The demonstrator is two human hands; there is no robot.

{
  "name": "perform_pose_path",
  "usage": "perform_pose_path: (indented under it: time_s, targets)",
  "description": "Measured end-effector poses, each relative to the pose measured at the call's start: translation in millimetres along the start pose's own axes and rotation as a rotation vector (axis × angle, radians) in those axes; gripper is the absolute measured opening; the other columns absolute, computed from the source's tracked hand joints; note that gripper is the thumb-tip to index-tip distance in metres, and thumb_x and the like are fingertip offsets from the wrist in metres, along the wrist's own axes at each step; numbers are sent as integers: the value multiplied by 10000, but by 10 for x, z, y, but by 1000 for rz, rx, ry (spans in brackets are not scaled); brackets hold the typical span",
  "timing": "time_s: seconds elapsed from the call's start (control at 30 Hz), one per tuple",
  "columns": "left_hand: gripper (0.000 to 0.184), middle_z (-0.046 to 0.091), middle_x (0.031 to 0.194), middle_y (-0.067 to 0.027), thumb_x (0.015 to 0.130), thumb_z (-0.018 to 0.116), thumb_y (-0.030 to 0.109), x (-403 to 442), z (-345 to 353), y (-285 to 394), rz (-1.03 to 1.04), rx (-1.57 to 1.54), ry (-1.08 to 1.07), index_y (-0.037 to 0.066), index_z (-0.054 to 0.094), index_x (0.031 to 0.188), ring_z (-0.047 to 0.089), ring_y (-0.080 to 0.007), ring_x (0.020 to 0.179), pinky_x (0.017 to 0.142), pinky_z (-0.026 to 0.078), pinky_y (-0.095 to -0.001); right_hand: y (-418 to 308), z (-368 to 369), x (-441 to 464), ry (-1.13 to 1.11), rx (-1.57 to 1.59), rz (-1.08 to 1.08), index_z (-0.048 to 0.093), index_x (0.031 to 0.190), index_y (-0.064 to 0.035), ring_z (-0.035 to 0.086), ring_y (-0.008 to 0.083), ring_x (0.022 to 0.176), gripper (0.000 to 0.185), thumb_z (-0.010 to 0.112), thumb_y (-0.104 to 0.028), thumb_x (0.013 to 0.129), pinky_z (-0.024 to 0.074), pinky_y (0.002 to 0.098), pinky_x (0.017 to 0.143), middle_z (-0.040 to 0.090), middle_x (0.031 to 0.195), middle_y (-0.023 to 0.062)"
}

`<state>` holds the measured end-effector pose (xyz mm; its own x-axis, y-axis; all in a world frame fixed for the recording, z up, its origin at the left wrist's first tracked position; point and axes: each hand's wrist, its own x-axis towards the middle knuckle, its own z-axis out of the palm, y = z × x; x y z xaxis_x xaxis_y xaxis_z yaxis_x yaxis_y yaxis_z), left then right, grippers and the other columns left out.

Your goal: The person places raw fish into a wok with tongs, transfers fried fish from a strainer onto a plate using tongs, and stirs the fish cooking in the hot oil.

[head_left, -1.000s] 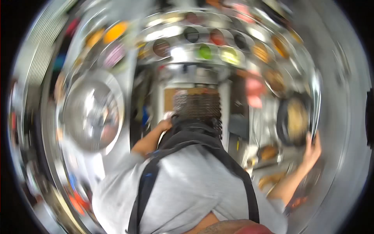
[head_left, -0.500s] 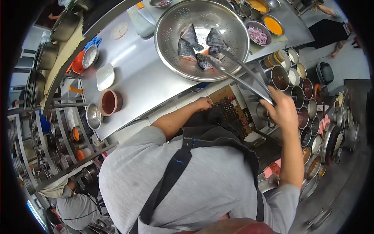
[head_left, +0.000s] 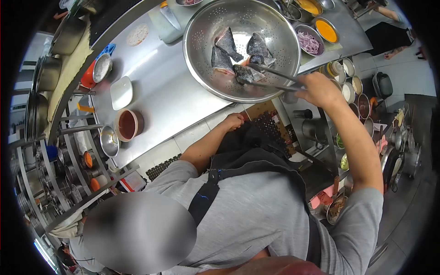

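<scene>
My right hand (head_left: 321, 90) is closed on metal tongs (head_left: 279, 79), whose tips reach into a large perforated steel colander (head_left: 201, 68) on the steel counter. Several dark-skinned fish pieces (head_left: 223, 60) lie in the colander. The tong tips are at the lowest right piece (head_left: 247, 73); whether they grip it is hard to tell. Down by the dark apron, below the counter edge, my left hand (head_left: 234, 122) has its fingers curled, at something small and red that I cannot make out.
On the counter (head_left: 169, 96) are a white dish (head_left: 122, 93), a tub of red-brown sauce (head_left: 129, 125) and a steel bowl (head_left: 109, 140). Bowls of sliced onion (head_left: 309, 42) and orange sauce (head_left: 326, 30) stand right of the colander. Other people are at the upper right and lower left.
The view has swung from the stove side to the counter. Over the last half second my right hand has moved up and left, bringing the tongs lower and flatter over the fish pieces.
</scene>
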<state>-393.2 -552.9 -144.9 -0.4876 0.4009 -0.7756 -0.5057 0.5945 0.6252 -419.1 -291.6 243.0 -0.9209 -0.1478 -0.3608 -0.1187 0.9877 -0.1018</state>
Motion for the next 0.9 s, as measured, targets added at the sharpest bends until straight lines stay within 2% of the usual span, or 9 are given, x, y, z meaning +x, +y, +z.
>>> perform_pose_path:
  time_s: [0.07,0.27,0.43,0.57,0.63,0.67,0.7,0.77,0.9]
  targets:
    - [133,567,679,-27,793,646,128,21,15,31,21,19,17,105,631,924,461,-124,494,395,325,-283,-40,11,119,-61,119,110,675,914,-29,627,348,868,260,714,-217,738,495,440,783,655,863,197]
    - [160,595,733,-37,788,651,129,-5,-42,88,52,65,16,94,637,943,516,-137,546,449,404,-322,146,-40,32,-31,165,66,688,995,-85,620,378,806,296,701,-221,733,496,431,771,652,841,201]
    - [208,668,776,-61,767,681,210,98,-92,136,179,266,28,71,674,921,599,-168,654,621,491,-338,175,-65,-149,-39,263,132,701,1014,-108,630,349,832,294,713,-235,749,492,411,778,661,842,190]
    - [238,665,724,-67,779,678,286,107,-80,257,135,283,-29,67,672,871,608,-166,655,624,488,-338,255,25,-388,102,438,169,702,1025,-118,647,322,787,307,717,-256,751,495,404,754,672,850,176]
    - [380,671,856,-86,740,641,182,108,-53,361,116,507,-134,33,626,1089,646,-166,714,617,541,-338,265,181,-591,221,542,134,688,1055,-105,652,313,745,337,717,-254,755,501,387,724,674,837,173]
    - [353,657,855,-93,739,624,159,96,1,366,138,445,-146,36,617,1070,640,-171,743,602,532,-346,277,309,-696,299,563,112,675,1083,-91,652,315,724,362,716,-244,757,505,373,702,674,821,176]
    - [259,587,604,-52,824,638,320,110,68,361,229,367,-188,66,623,776,590,-175,569,466,438,-346,227,361,-844,267,724,192,677,1076,-96,654,310,721,349,712,-248,764,508,370,694,672,811,171]
    - [179,616,683,-79,837,581,208,424,240,252,213,435,-210,37,634,838,620,-162,637,465,463,-313,313,782,-1082,493,651,128,685,1042,-92,646,316,727,355,711,-302,757,509,394,686,670,817,172]
    - [264,640,815,-53,794,631,96,465,595,598,128,373,-507,-3,621,1038,599,-134,670,579,470,-255,61,1147,-2055,671,803,435,682,1012,-85,625,359,762,347,714,-300,743,496,412,712,662,814,174]
